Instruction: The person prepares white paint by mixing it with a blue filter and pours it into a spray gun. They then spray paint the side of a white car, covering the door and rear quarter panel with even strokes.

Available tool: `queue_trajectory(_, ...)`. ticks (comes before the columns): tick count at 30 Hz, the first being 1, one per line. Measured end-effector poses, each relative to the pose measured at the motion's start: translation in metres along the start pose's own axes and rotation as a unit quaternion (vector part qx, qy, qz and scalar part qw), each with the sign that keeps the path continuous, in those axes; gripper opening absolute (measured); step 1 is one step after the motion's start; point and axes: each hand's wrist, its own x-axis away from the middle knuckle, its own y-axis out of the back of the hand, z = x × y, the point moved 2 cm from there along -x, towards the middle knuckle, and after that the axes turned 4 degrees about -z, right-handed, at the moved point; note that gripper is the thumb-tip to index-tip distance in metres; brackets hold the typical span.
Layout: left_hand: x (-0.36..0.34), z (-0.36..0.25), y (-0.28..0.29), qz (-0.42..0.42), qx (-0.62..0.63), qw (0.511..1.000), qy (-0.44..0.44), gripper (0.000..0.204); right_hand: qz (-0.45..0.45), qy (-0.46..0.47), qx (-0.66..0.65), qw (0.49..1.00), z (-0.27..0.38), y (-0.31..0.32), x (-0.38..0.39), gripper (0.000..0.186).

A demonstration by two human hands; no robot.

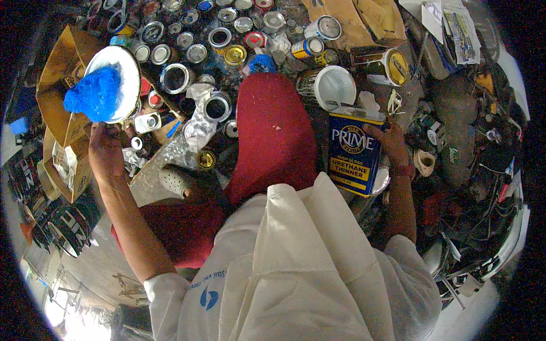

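At the left, my left hand [108,150] grips the lower rim of a white round lid or shallow dish [129,77]; the fingers are partly hidden. A crumpled bright blue mass [96,94], perhaps a cloth, covers much of its left side. On the right, my right hand [391,145] is closed around the side of a rectangular dark blue tin can [341,136] with a yellow lower label. The can stands slightly tilted beside my knee. Just beyond it sits a white bucket [335,88] with drips down its outside.
Many round paint tins [196,53] crowd the floor ahead. An open cardboard box [57,74] stands at far left. A large yellow-lidded can [396,67] lies beyond the bucket. Cables and clutter [483,176] fill the right side. My red-trousered knee [273,125] rises between both hands.
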Motion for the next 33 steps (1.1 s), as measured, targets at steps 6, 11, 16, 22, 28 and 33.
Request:
queue_trajectory(6,-0.002,0.004,0.005,0.023,0.057,0.998,0.007,0.025,-0.001,-0.028,0.05,0.998,-0.008,0.006,-0.005,0.096)
queue_trajectory(11,-0.002,0.001,0.001,-0.034,-0.025,0.999,0.005,0.024,-0.007,0.016,-0.026,1.0,-0.022,0.003,-0.008,0.097)
queue_trajectory(16,0.004,-0.001,-0.012,-0.027,0.037,0.999,0.0,0.024,0.035,0.005,-0.064,0.997,-0.028,0.006,-0.004,0.095)
queue_trajectory(22,0.005,0.0,-0.028,-0.061,-0.045,0.997,-0.028,0.017,-0.073,0.07,0.082,0.992,-0.056,-0.007,0.012,0.103)
queue_trajectory(28,0.013,-0.006,-0.046,-0.056,-0.117,0.991,-0.035,0.02,-0.095,0.112,-0.022,0.989,-0.097,-0.027,0.027,0.094)
queue_trajectory(33,0.02,-0.015,-0.075,-0.06,-0.048,0.996,-0.043,0.021,-0.133,0.134,-0.119,0.975,-0.095,0.002,0.051,0.08)
